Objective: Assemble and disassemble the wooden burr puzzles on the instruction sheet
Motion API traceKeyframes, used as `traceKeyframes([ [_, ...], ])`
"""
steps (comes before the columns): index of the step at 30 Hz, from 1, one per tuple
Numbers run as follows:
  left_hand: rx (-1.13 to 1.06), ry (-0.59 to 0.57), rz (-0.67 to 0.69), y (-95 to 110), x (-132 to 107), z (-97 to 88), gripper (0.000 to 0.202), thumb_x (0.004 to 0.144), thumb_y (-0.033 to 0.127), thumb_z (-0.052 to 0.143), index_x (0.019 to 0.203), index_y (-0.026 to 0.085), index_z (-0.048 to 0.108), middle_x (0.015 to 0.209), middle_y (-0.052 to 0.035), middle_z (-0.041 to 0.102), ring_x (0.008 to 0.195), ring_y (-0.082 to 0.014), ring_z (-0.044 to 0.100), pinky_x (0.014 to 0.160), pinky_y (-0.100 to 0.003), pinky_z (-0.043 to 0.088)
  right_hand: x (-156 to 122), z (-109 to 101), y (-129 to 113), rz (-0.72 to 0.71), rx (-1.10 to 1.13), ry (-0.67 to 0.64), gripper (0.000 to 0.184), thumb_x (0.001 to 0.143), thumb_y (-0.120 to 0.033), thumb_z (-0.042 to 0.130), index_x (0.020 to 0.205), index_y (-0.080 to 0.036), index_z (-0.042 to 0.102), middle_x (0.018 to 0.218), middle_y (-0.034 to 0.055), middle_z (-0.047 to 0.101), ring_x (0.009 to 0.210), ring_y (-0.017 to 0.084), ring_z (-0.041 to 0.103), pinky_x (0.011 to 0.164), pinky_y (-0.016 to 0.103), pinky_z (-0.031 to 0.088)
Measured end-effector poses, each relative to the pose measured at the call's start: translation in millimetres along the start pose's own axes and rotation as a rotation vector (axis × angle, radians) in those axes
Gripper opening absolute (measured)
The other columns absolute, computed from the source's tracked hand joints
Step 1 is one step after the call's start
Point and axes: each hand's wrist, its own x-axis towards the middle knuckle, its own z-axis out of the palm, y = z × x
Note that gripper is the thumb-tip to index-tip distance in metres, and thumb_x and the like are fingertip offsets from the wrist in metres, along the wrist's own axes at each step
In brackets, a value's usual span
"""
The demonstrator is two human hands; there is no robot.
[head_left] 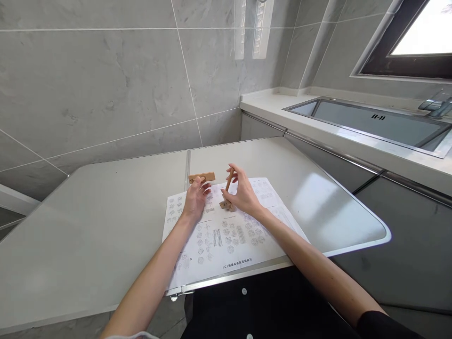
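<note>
My right hand [243, 192] pinches a slim wooden stick [230, 179], tilted upright over the sheet. Below its fingers sits a small wooden block [225, 205] with a dark number-like mark; my fingers partly cover it. My left hand [195, 200] has its fingers apart and loosely bent. Just beyond its fingertips is a longer wooden piece [208, 176] with a dark mark at its left end; whether the fingertips touch it I cannot tell. Under both hands spreads a printed paper sheet [212, 256] with line drawings of puzzle shapes.
The sheet lies on a pale folding table [106, 226] with a seam across it. A grey tiled wall [106, 84] stands behind. To the right are a white counter [268, 101] with a steel sink [370, 120], a faucet [436, 106] and grey cabinets [406, 226].
</note>
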Motion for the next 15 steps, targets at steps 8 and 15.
traceKeyframes([
  [8, 0.000, -0.066, -0.073, 0.4, -5.5, 6.5, 0.050, 0.072, 0.060, 0.094, 0.095, 0.020, 0.076, 0.104, -0.0035, 0.071, 0.091, -0.0166, 0.068, 0.081, -0.030, 0.052, 5.0, -0.8, 8.0, 0.062, -0.014, 0.069, 0.036, 0.107, -0.021, 0.045, 0.140, -0.027, 0.057, 0.129, 0.0126, 0.062, 0.112, 0.026, 0.067, 0.098, 0.044, 0.057],
  [15, 0.055, -0.118, -0.093, 0.1, -5.7, 7.1, 0.044, 0.078, 0.057, 0.090, 0.098, 0.020, 0.075, 0.111, -0.0057, 0.072, 0.093, -0.0179, 0.066, 0.081, -0.031, 0.052, 4.9, 1.7, 8.7, 0.159, -0.018, 0.048, 0.033, 0.111, -0.025, 0.037, 0.133, -0.025, 0.061, 0.110, 0.0078, 0.074, 0.102, 0.025, 0.068, 0.098, 0.044, 0.051],
])
